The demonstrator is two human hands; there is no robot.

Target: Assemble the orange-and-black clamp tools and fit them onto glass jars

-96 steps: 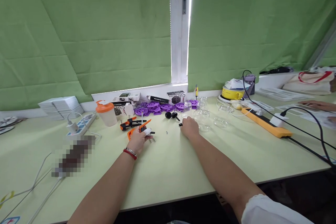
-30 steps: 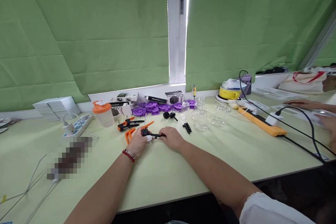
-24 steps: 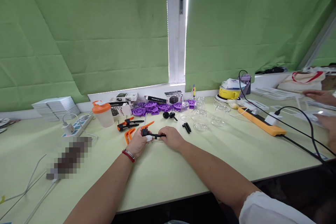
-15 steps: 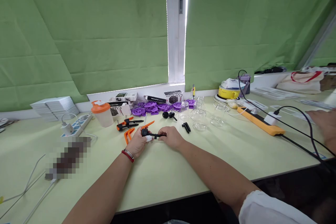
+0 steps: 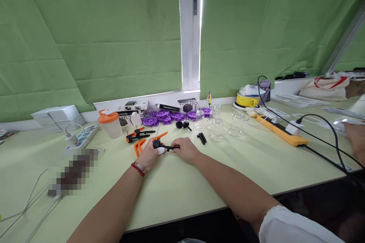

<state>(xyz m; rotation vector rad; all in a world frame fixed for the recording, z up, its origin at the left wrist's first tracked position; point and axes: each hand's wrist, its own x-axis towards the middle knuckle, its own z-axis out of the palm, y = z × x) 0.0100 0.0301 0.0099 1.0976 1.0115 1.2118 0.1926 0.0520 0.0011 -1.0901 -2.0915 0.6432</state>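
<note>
Between my two hands is a black part with an orange arm [image 5: 161,135], held just above the table. My left hand [image 5: 149,155], a white wrap on one finger, is closed around its thick black end. The fingers of my right hand [image 5: 185,149] pinch its thin black end. An orange bracket [image 5: 139,147] lies beside my left hand, partly behind it. Farther back are similar black-and-orange parts [image 5: 139,134]. Two black rods [image 5: 202,138] lie right of my right hand, and black round-headed pieces [image 5: 182,125] sit behind it.
Purple wheel-shaped parts [image 5: 162,117] and printed boxes [image 5: 129,119] line the back. Clear cups [image 5: 217,131] stand right of centre, an orange-lidded shaker [image 5: 110,124] to the left. An orange power strip [image 5: 281,131] with cables lies right. Another person's hand [image 5: 355,136] is at the right edge.
My hands and the part they hold stay almost in place. The other person's hand at the right edge has shifted. The whole view has moved slightly.
</note>
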